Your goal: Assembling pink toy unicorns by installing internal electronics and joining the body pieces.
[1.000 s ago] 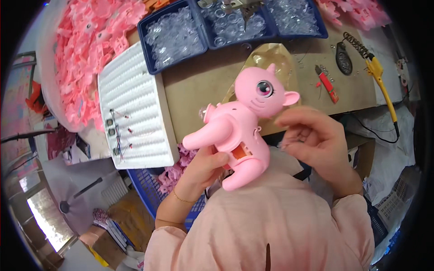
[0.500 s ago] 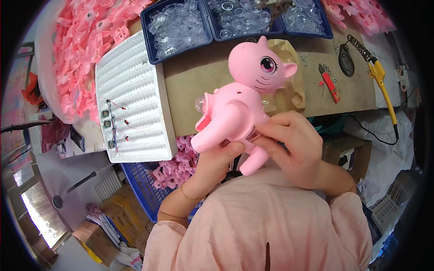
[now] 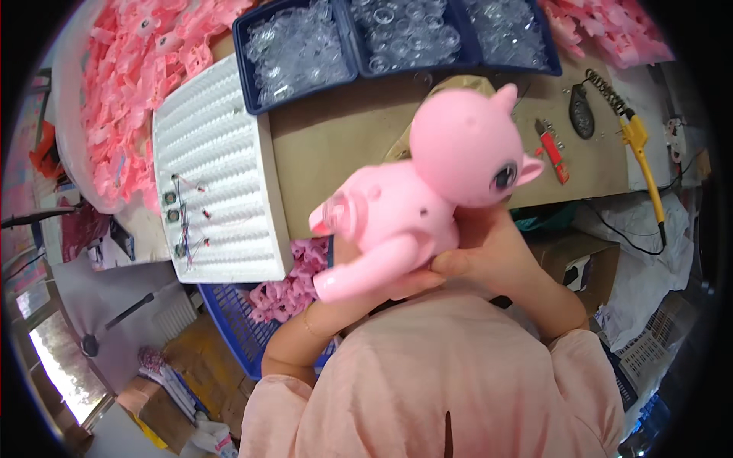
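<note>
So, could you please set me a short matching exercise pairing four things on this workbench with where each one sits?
Things:
1. pink plastic toy animal
2. white ridged foam tray
3. yellow-handled soldering iron
4. blue bins of clear plastic parts

Places:
A. far edge of the bench
B. right side of the bench
C. held up in both hands
D. left end of the bench

Pairs: 1-C, 2-D, 3-B, 4-A

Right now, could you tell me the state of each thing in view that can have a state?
pink toy animal: lifted off the table, held in both hands, tilted.
right hand: gripping the toy from below.
left hand: mostly hidden under the toy.
blue trays: open, filled with clear parts.
white foam board: flat, a few small parts on it.
yellow soldering iron: lying on the table, unheld.
</note>
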Action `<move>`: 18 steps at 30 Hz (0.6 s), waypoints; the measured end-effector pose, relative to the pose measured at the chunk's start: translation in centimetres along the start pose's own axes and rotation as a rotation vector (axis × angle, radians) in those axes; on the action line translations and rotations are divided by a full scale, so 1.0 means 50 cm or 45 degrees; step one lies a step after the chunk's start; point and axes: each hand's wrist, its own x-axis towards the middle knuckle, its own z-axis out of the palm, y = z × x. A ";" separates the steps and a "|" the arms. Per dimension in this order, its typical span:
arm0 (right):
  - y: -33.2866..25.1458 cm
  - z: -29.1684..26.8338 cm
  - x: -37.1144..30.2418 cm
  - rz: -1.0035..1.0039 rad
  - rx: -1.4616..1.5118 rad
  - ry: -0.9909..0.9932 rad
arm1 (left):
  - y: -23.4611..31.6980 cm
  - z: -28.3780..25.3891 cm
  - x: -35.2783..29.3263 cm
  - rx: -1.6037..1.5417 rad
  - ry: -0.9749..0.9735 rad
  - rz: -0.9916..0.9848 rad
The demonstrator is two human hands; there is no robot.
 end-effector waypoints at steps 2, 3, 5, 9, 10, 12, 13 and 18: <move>0.006 -0.022 0.007 -0.079 0.062 0.204 | 0.003 -0.015 0.016 0.958 -0.141 0.099; -0.003 -0.039 0.012 -0.284 0.025 0.297 | 0.062 -0.026 0.033 0.833 -0.216 0.113; -0.033 -0.057 0.027 -0.815 -0.295 0.510 | -0.010 -0.048 0.019 0.619 -0.135 0.020; -0.089 -0.024 0.042 -1.103 -0.962 0.032 | -0.042 -0.038 -0.018 0.418 -0.046 -0.194; -0.094 -0.018 0.040 -1.100 -0.973 0.048 | -0.015 -0.029 -0.016 0.639 -0.081 -0.129; -0.098 -0.006 0.037 -0.997 -0.875 0.111 | 0.018 -0.020 -0.010 0.862 -0.096 -0.064; -0.099 -0.003 0.038 -0.996 -0.875 0.108 | 0.029 -0.016 -0.002 0.815 -0.101 -0.110; -0.095 -0.002 0.047 -0.891 -1.091 0.302 | 0.051 -0.009 0.018 0.672 -0.113 -0.273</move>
